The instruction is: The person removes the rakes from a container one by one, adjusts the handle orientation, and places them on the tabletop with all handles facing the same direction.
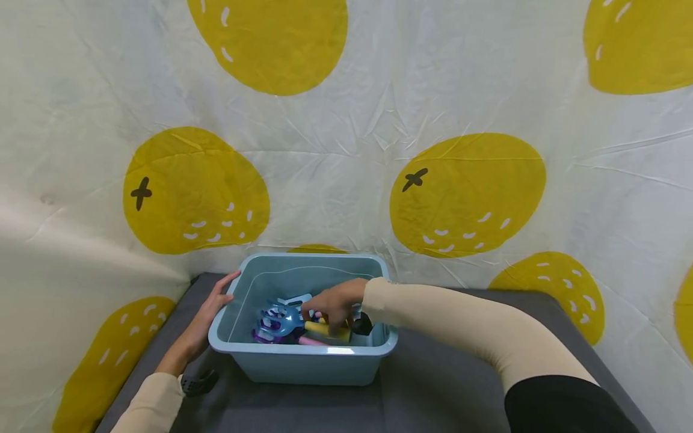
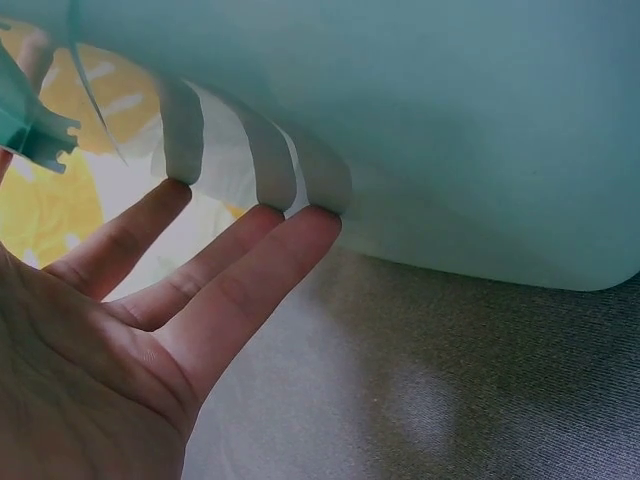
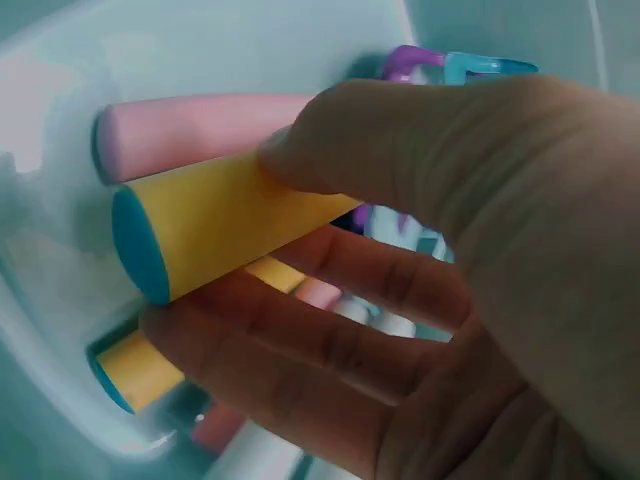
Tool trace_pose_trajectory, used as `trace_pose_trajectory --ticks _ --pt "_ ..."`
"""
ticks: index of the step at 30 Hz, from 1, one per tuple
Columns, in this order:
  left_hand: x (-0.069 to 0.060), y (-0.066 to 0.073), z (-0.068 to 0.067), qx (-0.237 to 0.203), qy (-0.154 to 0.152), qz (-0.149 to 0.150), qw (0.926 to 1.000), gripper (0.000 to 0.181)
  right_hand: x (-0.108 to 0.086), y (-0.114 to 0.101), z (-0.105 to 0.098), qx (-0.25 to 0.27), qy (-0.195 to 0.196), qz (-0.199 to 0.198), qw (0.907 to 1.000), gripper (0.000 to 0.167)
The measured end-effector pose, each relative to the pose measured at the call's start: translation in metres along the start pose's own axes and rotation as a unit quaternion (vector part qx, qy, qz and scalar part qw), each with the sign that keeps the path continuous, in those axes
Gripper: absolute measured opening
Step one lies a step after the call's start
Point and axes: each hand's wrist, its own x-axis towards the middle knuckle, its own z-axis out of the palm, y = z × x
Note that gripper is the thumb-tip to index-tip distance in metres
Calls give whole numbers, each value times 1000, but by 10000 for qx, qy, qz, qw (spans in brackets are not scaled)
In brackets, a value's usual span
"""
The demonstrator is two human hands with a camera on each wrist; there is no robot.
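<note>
A light blue plastic tub stands before me, holding a jumble of small items. My left hand is at the tub's left side, its fairly straight fingers touching the outer wall. Inside the tub, my right hand pinches a yellow handle with a blue end between thumb and fingers. In the head view a blue translucent pronged piece adjoins this handle. Beside it lies a pink handle, and another yellow handle sits lower down, partly hidden by my fingers.
Purple and blue plastic pieces crowd the tub's left part. A black object lies near my right wrist. The tub rests on a dark grey surface, and a white sheet with yellow fruit prints hangs behind.
</note>
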Motion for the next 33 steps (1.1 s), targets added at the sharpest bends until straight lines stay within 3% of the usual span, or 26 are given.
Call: trace_pose_trajectory --ticks 8,13,19,25,33 --pt "1 -3 2 81 -43 105 9999 60 -42 3 -22 440 544 -516 9962 55" --pt "1 -3 1 124 -13 56 9999 60 -74 11 -38 732 1143 -676 9884 55" --pt "1 -4 0 92 -47 14 9999 61 -122 21 -50 1052 1426 -678 9818 58" --pt "-1 -4 -1 8 -23 -37 10000 60 -165 44 -47 1394 1784 -512 9727 58" --pt "-1 -3 -2 -50 -80 23 10000 59 -212 85 -26 2067 2362 -144 9494 64"
